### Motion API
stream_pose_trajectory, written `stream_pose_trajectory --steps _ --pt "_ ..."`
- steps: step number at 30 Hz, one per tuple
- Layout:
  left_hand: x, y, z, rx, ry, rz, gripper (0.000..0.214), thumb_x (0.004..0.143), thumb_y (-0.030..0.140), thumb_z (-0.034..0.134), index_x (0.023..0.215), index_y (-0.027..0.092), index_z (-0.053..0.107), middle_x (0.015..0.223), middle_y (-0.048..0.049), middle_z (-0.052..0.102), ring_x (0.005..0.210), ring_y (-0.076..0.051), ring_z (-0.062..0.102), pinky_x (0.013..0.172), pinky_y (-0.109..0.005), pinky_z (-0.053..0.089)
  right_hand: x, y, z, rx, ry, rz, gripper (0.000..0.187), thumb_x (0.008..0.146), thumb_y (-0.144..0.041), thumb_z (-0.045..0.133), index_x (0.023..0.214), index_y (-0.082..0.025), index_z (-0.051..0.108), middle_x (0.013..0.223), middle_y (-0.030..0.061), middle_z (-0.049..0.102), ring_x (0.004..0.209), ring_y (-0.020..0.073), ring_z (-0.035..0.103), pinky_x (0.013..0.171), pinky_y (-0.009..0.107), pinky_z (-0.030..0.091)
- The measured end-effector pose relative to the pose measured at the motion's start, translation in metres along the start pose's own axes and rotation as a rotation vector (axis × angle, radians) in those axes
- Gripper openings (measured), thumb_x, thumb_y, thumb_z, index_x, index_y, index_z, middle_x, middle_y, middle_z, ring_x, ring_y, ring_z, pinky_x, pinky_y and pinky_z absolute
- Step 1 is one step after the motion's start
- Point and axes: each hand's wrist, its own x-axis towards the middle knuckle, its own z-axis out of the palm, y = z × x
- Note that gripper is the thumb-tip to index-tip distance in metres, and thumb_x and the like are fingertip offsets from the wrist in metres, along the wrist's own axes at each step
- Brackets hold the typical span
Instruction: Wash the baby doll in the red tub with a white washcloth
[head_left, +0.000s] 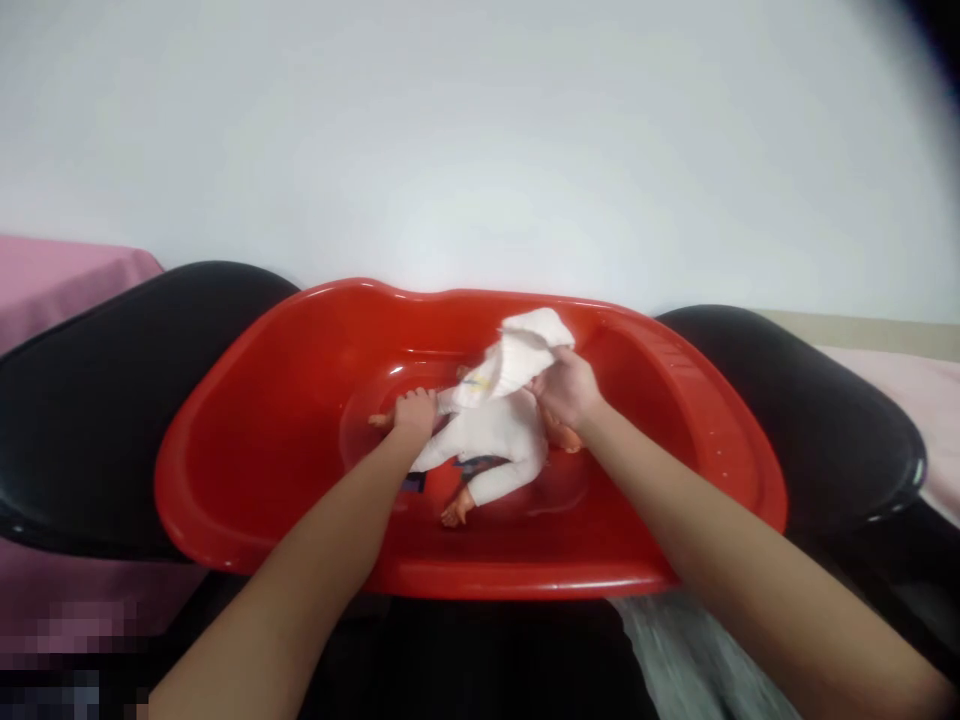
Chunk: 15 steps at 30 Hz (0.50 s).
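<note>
A baby doll [502,435] with a white cloth-like body lies in the red baby bathtub [255,440], its feet toward the left. One of its hands [456,512] rests near the tub's front side. My left hand [415,410] is closed round the doll's lower leg, and a foot sticks out past it. In my right hand [574,388] I pinch a white cloth [525,350] with a small yellow mark, raised over the doll's upper body. The cloth and my right hand hide most of the doll's head.
Shallow water seems to lie in the tub's bottom. Black rounded surfaces [112,420] flank the tub, with another black one [810,420] on the right. Pink covers [67,265] show at the left edge. A pale wall [480,150] rises behind.
</note>
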Motion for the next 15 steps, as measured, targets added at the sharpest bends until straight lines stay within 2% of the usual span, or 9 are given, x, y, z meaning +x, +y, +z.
stream_pose_trajectory --steps 2,5,8,10,13,15 --pt "-0.004 -0.001 -0.002 0.093 0.016 -0.014 0.036 0.095 0.017 0.028 0.117 0.006 0.055 0.113 -0.023 0.059 0.105 -0.034 0.056 0.085 -0.044 0.043 -0.013 -0.021 -0.023 0.008 0.08 -0.026 0.02 0.083 -0.03 0.047 0.096 -0.022 0.061 0.084 0.0034 0.068 0.091 0.0223 0.065 0.078 0.04 0.056" --pt "-0.005 -0.001 -0.004 0.173 0.03 0.017 0.036 0.095 0.018 0.028 0.116 0.01 0.056 0.112 -0.0197 0.06 0.103 -0.031 0.057 0.082 -0.04 0.044 -0.019 -0.035 -0.04 0.066 0.133 -0.112 0.019 0.083 -0.028 0.047 0.095 -0.024 0.062 0.086 0.0032 0.069 0.1 0.0229 0.064 0.081 0.042 0.056" --pt "-0.004 -0.001 -0.004 0.18 0.029 0.026 0.035 0.095 0.021 0.029 0.115 0.011 0.056 0.111 -0.0194 0.06 0.101 -0.031 0.057 0.081 -0.04 0.045 -0.012 -0.034 -0.044 0.172 0.141 -0.223 0.019 0.085 -0.029 0.047 0.096 -0.024 0.061 0.094 0.0027 0.07 0.107 0.0211 0.062 0.086 0.04 0.055" --pt "-0.005 -0.002 -0.003 0.174 0.031 0.021 0.036 0.096 0.023 0.028 0.113 0.01 0.057 0.111 -0.0193 0.059 0.101 -0.031 0.057 0.081 -0.041 0.045 -0.005 -0.03 -0.043 0.199 0.159 -0.244 0.017 0.085 -0.03 0.049 0.094 -0.024 0.062 0.098 0.0027 0.07 0.108 0.0204 0.062 0.089 0.038 0.055" --pt "-0.007 -0.004 -0.002 0.118 0.077 0.068 0.043 0.095 0.04 0.036 0.118 0.01 0.056 0.119 -0.0197 0.056 0.106 -0.034 0.055 0.083 -0.044 0.045 0.003 -0.024 -0.042 0.189 0.188 -0.203 0.015 0.086 -0.032 0.052 0.092 -0.022 0.062 0.1 0.0029 0.069 0.106 0.0205 0.063 0.09 0.037 0.055" --pt "-0.007 -0.004 -0.002 0.028 0.106 0.102 0.05 0.091 0.05 0.043 0.123 0.013 0.053 0.126 -0.0184 0.053 0.11 -0.033 0.053 0.087 -0.043 0.044 0.006 -0.021 -0.04 0.164 0.22 -0.145 0.017 0.086 -0.035 0.054 0.091 -0.021 0.062 0.1 0.0039 0.069 0.104 0.0214 0.064 0.091 0.037 0.055"
